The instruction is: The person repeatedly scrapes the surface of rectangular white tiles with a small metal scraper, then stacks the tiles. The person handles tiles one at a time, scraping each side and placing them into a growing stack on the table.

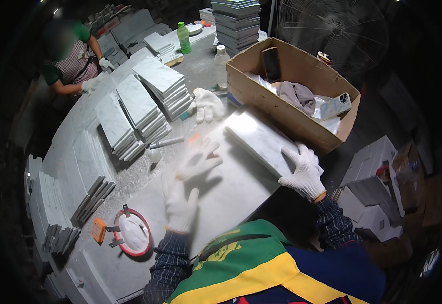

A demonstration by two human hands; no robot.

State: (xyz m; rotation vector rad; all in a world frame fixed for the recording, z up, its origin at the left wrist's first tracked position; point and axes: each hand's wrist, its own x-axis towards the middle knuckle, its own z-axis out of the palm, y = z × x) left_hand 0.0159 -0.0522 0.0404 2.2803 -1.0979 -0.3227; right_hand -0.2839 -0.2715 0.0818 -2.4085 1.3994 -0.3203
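A white marble tile [259, 139] with grey veining lies tilted toward the box, on or just over a larger pale slab [236, 185]. My gloved right hand [304, 171] grips its near right end, thumb on the near side and fingers around the far corner. My gloved left hand [188, 177], slightly blurred, hovers over the slab left of the tile. Its fingers are spread and nothing shows in them. A red-rimmed bowl [133, 233] of white paste, with metal scrapers on its rim, stands left of my left forearm.
Stacked marble tiles [135, 101] line the table's left side. An open cardboard box [276, 96] holds phones and cloth. A spare glove [207, 105], a clear bottle [221, 66] and a green bottle [183, 38] stand farther back. Another person [71, 61] works at far left.
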